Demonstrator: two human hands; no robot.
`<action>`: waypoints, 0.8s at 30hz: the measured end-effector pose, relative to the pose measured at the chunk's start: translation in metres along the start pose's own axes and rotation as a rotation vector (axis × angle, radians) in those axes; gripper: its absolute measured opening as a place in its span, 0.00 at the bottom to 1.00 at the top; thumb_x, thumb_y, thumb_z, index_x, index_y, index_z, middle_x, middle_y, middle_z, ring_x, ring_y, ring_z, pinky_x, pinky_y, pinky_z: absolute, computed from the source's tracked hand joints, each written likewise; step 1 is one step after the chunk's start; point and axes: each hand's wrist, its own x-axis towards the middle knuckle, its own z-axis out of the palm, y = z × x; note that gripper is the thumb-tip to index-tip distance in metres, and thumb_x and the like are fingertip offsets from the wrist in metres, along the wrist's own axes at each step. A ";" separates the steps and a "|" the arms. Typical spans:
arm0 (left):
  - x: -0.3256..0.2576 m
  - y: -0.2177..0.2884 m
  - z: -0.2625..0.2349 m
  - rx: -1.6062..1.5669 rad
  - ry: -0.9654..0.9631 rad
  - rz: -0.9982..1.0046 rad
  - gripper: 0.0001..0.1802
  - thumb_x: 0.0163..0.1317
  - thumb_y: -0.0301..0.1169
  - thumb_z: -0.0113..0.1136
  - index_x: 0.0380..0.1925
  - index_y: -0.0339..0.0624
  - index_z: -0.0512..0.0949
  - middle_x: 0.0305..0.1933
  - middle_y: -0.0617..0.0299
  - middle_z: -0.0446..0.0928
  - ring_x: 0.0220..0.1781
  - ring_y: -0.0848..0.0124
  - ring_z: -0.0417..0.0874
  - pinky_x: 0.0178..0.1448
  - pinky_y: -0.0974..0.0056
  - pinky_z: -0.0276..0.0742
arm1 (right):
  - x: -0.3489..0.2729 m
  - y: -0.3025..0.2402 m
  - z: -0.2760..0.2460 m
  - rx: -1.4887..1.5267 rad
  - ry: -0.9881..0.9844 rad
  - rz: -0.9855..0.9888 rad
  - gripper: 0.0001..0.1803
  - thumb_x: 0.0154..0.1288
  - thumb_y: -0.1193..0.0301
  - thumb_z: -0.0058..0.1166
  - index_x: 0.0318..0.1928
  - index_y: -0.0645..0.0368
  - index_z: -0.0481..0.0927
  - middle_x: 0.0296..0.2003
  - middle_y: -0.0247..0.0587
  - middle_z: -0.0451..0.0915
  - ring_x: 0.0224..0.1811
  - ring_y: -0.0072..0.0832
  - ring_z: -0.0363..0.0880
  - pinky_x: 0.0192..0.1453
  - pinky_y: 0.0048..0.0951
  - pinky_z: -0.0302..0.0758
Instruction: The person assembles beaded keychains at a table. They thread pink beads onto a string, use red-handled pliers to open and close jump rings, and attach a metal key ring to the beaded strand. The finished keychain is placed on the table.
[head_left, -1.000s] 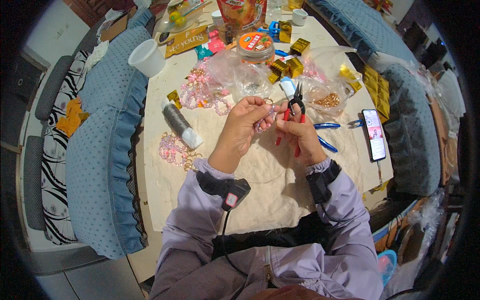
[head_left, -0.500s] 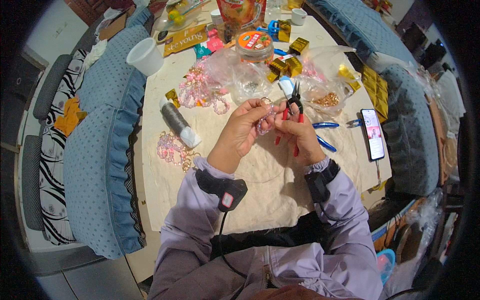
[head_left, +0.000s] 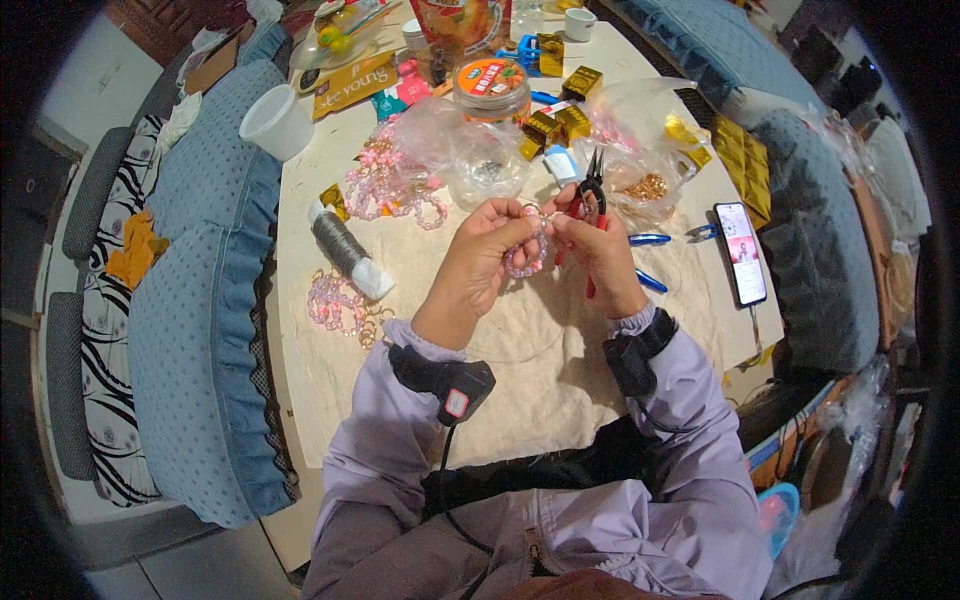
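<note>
Pinched in my left hand (head_left: 484,254) is a beaded bracelet (head_left: 525,266) of pink and pale purple beads, with a small gold ring at its top edge. My right hand (head_left: 607,262) keeps needle-nose pliers (head_left: 592,190) tucked in its closed fingers, dark jaws pointing away from me and red handles running down through the palm. Its thumb and forefinger meet close to the left fingertips at the bracelet's top. Whether they also grip the bracelet's ring, I cannot make out. Both hands are above a cream cloth (head_left: 480,385) on the table.
Left lie a grey thread spool (head_left: 340,240) and a beaded strand pile (head_left: 335,303) with gold rings. Farther back are more pink strands (head_left: 385,185), plastic bags, a round clear jar (head_left: 491,90) and gold boxes. Blue-handled tools (head_left: 650,281) and a lit phone (head_left: 740,252) lie right.
My right thumb and forefinger have come closer to the bracelet's top, and the pliers stand more upright. The bracelet shows more of its loop. The whole view has shifted slightly.
</note>
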 end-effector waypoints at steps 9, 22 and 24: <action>-0.002 0.001 0.001 0.069 -0.054 0.013 0.14 0.65 0.21 0.65 0.47 0.39 0.71 0.35 0.61 0.81 0.26 0.79 0.78 0.26 0.76 0.68 | -0.001 -0.003 0.003 -0.039 0.011 0.029 0.13 0.71 0.71 0.62 0.52 0.59 0.76 0.42 0.32 0.80 0.39 0.19 0.79 0.45 0.22 0.76; -0.004 0.000 0.004 0.177 -0.027 0.071 0.10 0.68 0.27 0.67 0.44 0.38 0.76 0.31 0.67 0.79 0.25 0.82 0.76 0.26 0.78 0.67 | 0.003 0.002 -0.004 -0.030 -0.019 0.082 0.15 0.70 0.73 0.61 0.54 0.59 0.75 0.41 0.33 0.81 0.37 0.19 0.79 0.40 0.21 0.74; -0.005 0.001 0.006 0.199 0.006 0.082 0.09 0.68 0.27 0.67 0.43 0.38 0.76 0.31 0.68 0.79 0.25 0.82 0.76 0.27 0.78 0.67 | 0.004 0.002 -0.005 -0.023 -0.030 0.089 0.15 0.70 0.74 0.61 0.54 0.59 0.75 0.40 0.33 0.81 0.36 0.19 0.78 0.40 0.22 0.74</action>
